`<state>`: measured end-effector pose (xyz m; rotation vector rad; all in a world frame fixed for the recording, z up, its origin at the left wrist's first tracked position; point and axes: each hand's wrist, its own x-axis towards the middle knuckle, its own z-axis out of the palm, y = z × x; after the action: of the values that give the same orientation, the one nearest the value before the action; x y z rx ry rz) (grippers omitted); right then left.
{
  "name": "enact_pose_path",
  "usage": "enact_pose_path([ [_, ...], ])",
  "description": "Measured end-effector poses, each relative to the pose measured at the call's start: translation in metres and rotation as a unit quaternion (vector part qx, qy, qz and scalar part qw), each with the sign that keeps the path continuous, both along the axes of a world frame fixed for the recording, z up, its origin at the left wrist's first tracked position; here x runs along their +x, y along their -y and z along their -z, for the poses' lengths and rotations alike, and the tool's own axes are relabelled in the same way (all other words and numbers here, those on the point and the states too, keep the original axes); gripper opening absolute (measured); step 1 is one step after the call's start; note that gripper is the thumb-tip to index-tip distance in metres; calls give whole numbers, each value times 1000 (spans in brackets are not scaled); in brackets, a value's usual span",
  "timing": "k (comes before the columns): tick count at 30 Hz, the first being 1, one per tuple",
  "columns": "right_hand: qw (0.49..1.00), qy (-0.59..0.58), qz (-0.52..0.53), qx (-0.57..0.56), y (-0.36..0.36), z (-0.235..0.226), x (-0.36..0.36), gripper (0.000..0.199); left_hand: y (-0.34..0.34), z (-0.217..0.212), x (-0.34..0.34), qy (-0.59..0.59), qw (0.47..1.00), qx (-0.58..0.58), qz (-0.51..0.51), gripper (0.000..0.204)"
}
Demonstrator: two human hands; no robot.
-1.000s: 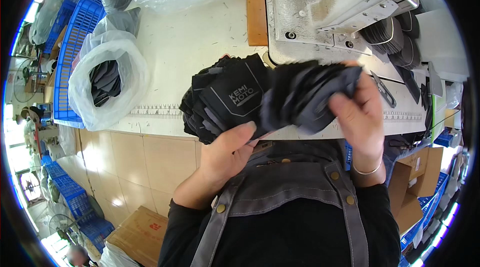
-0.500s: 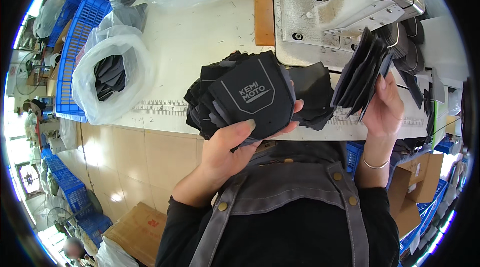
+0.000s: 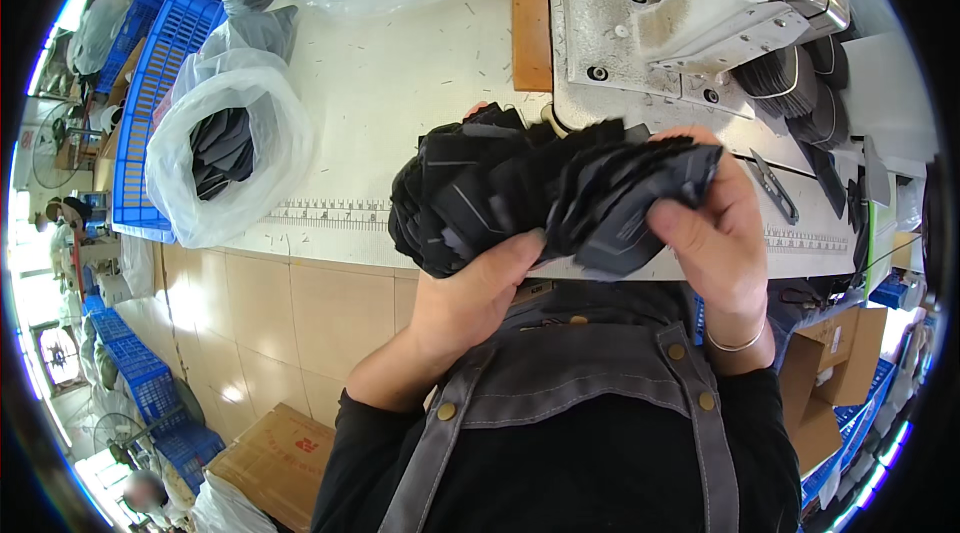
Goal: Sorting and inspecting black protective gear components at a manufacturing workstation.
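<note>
Here, in the head view, I see my left hand (image 3: 470,298) and right hand (image 3: 715,228) both clamped on a bunch of black fabric pieces (image 3: 540,193), held between them above the white table (image 3: 400,83). Beyond the grip sits the sewing machine (image 3: 700,23); small snips (image 3: 775,185), I think, lie just right.

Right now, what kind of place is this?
Probably a sewing workshop. A white sewing machine sits on the table, both hands hold a stack of black fabric pieces, and blue crates stand nearby.
</note>
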<state>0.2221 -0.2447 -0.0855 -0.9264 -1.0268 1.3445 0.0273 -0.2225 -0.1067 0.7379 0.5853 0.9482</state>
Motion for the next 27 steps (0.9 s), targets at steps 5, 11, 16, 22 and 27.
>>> enact_pose_path([
  [5,982,-184,40,29,-7,2,24,36,-11,-12,-1,116,989,-61,64,73],
  [11,963,-264,36,51,-5,11,58,38,-13,-9,-1,155,983,-56,79,77],
  [16,958,-279,-17,62,-5,18,59,44,-12,-9,-1,154,983,-64,72,76],
  [22,931,-356,-53,60,-6,17,55,45,-12,-8,0,158,983,-62,69,76],
  [27,957,-287,-11,37,-4,19,56,45,-10,-10,1,154,985,-61,53,75],
])
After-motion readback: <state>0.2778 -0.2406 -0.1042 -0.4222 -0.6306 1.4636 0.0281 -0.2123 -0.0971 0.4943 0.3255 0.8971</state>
